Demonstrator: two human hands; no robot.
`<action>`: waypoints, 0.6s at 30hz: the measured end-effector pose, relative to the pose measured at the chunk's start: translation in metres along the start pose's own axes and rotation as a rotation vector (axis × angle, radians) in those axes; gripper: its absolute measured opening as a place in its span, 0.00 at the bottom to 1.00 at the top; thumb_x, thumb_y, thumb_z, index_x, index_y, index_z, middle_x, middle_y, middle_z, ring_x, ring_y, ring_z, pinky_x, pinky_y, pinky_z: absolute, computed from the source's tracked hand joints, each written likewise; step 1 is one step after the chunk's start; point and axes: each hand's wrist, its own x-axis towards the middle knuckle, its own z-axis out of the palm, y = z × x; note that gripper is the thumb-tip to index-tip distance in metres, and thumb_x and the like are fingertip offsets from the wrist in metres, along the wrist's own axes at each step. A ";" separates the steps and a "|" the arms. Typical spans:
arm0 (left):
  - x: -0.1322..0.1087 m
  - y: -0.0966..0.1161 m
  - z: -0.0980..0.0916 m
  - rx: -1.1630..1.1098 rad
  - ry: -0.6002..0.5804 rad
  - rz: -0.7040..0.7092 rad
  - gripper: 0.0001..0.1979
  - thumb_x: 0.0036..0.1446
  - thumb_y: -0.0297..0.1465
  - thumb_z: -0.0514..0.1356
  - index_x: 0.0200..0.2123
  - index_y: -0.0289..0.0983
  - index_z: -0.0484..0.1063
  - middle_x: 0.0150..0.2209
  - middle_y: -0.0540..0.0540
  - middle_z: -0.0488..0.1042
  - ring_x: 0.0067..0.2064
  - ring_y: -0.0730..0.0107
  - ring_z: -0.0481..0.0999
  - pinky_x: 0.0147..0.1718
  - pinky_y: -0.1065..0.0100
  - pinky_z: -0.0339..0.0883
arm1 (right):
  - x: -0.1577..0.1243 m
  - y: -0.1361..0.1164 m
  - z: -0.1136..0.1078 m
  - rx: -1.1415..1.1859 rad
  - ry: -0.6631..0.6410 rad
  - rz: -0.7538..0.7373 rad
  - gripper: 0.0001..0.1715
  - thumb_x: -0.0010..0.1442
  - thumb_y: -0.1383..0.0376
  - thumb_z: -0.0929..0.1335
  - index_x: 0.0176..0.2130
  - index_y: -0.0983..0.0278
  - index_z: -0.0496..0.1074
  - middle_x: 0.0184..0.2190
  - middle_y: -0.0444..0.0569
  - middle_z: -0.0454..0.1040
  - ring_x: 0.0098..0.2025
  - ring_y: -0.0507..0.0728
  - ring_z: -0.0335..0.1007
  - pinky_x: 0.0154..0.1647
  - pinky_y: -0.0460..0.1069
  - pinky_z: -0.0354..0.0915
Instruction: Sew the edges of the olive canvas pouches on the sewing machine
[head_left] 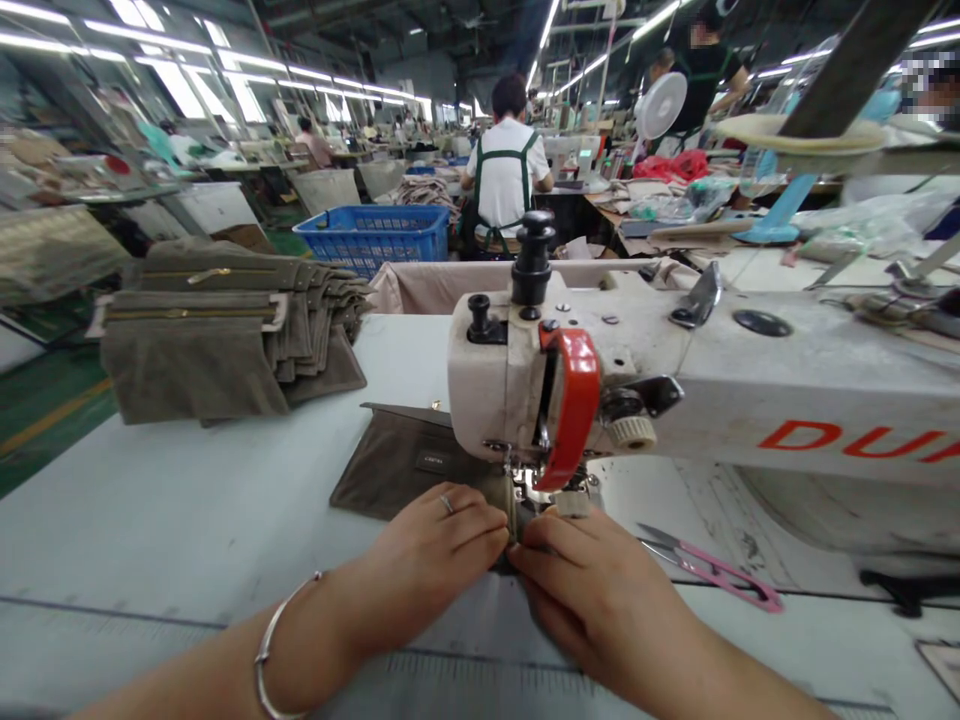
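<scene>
A dark olive-brown fabric piece (390, 465) with a small label lies flat on the table, its right edge under the needle area of a white sewing machine (480, 390). My left hand (442, 545), with a ring on one finger, presses its closed fingertips on that edge just before the presser foot. Close beside it, my right hand (577, 570) pinches the same edge from the right. The fingertips of both hands nearly meet, and they partly hide the fabric between them. A red guard (574, 405) hangs over the needle, which I cannot make out clearly.
Pink-handled thread snips (720, 575) lie right of my right hand. Stacked zippered fabric pieces (202, 340) sit at the table's left. Behind the machine are a pinkish cloth-lined bin (442, 285), a blue basket (375, 235) and a seated person (506, 170). Ruler markings (480, 668) run along the front.
</scene>
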 end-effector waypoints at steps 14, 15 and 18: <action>0.000 -0.008 0.005 0.004 -0.035 0.018 0.11 0.69 0.23 0.49 0.48 0.33 0.70 0.46 0.46 0.78 0.48 0.68 0.75 0.53 0.64 0.67 | -0.003 0.007 -0.002 -0.007 0.020 -0.019 0.22 0.63 0.74 0.63 0.55 0.60 0.67 0.50 0.47 0.74 0.48 0.61 0.68 0.51 0.60 0.66; 0.001 -0.010 0.005 0.004 -0.028 0.010 0.11 0.70 0.23 0.49 0.47 0.33 0.71 0.45 0.47 0.78 0.47 0.68 0.76 0.52 0.64 0.68 | -0.003 0.006 -0.001 -0.014 0.027 -0.010 0.22 0.63 0.74 0.63 0.54 0.60 0.68 0.50 0.48 0.74 0.48 0.61 0.68 0.51 0.60 0.66; 0.005 -0.014 0.005 -0.018 -0.013 -0.023 0.10 0.69 0.24 0.50 0.45 0.34 0.72 0.44 0.47 0.78 0.46 0.68 0.77 0.50 0.65 0.69 | -0.001 0.006 0.003 -0.031 0.033 0.033 0.21 0.61 0.74 0.63 0.53 0.62 0.68 0.50 0.50 0.73 0.49 0.62 0.67 0.52 0.61 0.66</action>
